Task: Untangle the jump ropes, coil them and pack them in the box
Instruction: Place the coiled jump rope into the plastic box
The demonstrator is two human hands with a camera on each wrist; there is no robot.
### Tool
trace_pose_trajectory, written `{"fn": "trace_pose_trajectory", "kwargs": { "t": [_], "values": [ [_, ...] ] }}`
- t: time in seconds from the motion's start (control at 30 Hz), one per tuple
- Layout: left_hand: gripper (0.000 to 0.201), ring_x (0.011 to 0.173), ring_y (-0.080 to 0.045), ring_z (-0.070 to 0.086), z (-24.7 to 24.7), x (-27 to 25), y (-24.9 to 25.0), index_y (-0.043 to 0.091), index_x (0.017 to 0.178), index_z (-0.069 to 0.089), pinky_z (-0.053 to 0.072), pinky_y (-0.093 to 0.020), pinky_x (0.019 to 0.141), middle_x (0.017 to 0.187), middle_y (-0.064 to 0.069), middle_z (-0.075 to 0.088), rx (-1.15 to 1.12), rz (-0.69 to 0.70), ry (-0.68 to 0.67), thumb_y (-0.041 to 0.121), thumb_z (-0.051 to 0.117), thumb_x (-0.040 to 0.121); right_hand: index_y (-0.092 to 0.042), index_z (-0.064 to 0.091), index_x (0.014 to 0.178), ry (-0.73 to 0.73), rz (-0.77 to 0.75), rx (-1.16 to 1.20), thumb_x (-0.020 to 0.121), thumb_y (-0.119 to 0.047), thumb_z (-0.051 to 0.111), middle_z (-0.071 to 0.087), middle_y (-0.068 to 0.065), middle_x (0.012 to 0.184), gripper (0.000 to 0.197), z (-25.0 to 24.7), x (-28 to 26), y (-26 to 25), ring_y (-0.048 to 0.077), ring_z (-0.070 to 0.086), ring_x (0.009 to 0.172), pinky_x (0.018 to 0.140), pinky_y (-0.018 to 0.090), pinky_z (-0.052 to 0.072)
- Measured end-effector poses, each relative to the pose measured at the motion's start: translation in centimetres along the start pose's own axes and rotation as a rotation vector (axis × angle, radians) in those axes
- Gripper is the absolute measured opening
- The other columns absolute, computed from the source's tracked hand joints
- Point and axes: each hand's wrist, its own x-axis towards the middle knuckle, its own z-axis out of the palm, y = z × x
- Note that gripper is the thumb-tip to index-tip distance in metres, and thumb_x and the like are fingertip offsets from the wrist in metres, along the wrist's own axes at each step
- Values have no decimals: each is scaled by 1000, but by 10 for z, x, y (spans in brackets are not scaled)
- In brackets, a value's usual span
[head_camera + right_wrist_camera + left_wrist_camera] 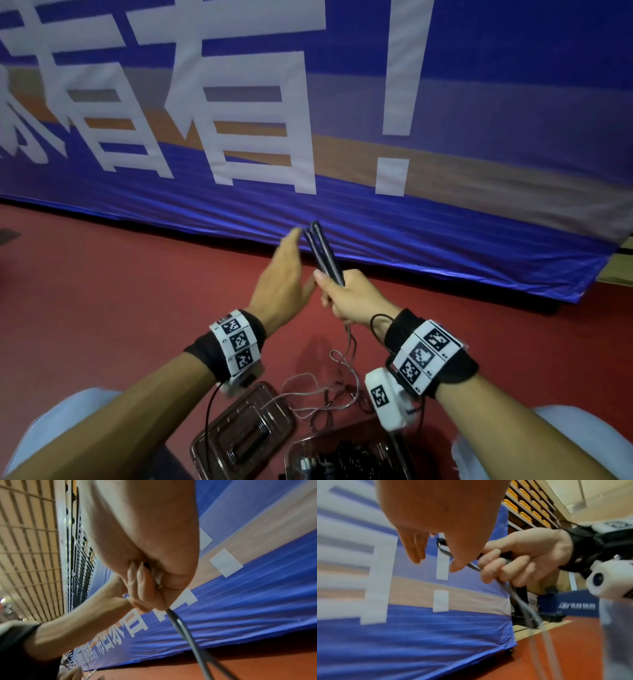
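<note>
Gripping thin folded rope [323, 251] (glossy, dark)

The head camera looks forward and down over both forearms at the blue banner [479, 102]. Each wrist camera looks close along its hand; all share that banner

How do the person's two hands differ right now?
The right hand is curled round folded loops of jump rope; the left hand holds nothing. The right hand's fingers are bent into a fist, while the left hand's are straight and together, beside the loops. Rope trails down from the right hand toward the floor; none hangs from the left. Both wear black wristbands with checkered marker tags.
</note>
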Motion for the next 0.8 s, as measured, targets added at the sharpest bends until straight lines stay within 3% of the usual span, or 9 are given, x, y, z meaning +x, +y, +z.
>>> {"fn": "trace_pose_trajectory", "kwargs": {
  "t": [0.07,0.1,0.2,0.3,0.4,0.5,0.63,0.73,0.8],
  "values": [
    [80,142,-29,38,-19,9,-6,2,153,26,40,-36,112,155,-16,36,234,125,139,9,64,83,-12,57,69,-119,27,-110,105,-48,50,47,2,46,51,1,-4,2,11,36,35,42,21,34],
    [71,134,-31,47,-23,14,-13,3,148,37,45,-38,103,149,-14,44,327,204,143,7,62,82,-14,56,71,-187,35,-133,104,-49,50,52,5,53,49,3,-6,2,11,38,36,42,20,35],
    [11,82,-28,60,-32,18,-23,14,91,59,45,-39,66,93,-4,62,457,441,102,24,59,96,-14,52,78,-354,55,-59,106,-44,51,58,5,69,41,7,-11,-1,8,38,37,39,18,32],
    [47,54,-25,56,-33,19,-28,20,62,47,35,-31,46,61,2,56,484,390,57,46,48,101,-12,52,80,-455,84,74,106,-41,53,58,7,72,39,0,-15,-7,6,33,36,37,18,26],
    [60,46,-35,56,-35,21,-28,19,53,40,30,-29,45,49,-3,55,480,261,63,54,34,102,-13,50,79,-467,99,238,102,-42,59,56,6,71,38,-6,-17,-13,5,28,36,37,19,21],
    [58,58,-42,60,-39,23,-26,16,58,51,32,-34,51,60,-12,62,476,43,-7,52,38,103,-18,44,76,-347,100,503,101,-43,60,46,1,65,39,-2,-13,-16,4,22,34,38,20,13],
    [33,89,-43,66,-35,24,-28,11,87,62,46,-40,68,95,-18,69,491,-238,-132,38,49,99,-16,44,77,-246,185,638,103,-35,58,42,0,63,35,18,-11,-11,4,22,33,38,17,13],
    [24,101,-35,68,-19,12,-30,10,106,66,53,-40,81,111,-12,69,643,-304,-346,23,53,92,-8,60,90,-253,197,140,108,-27,52,49,3,61,27,32,-15,-1,9,36,33,38,16,23],
    [26,105,-31,69,-6,2,-31,12,112,66,54,-39,83,115,-9,69,727,-271,-477,21,50,93,-12,71,89,-146,47,-432,105,-37,54,66,6,72,35,25,-16,4,21,61,54,49,24,38]
  ]
}}
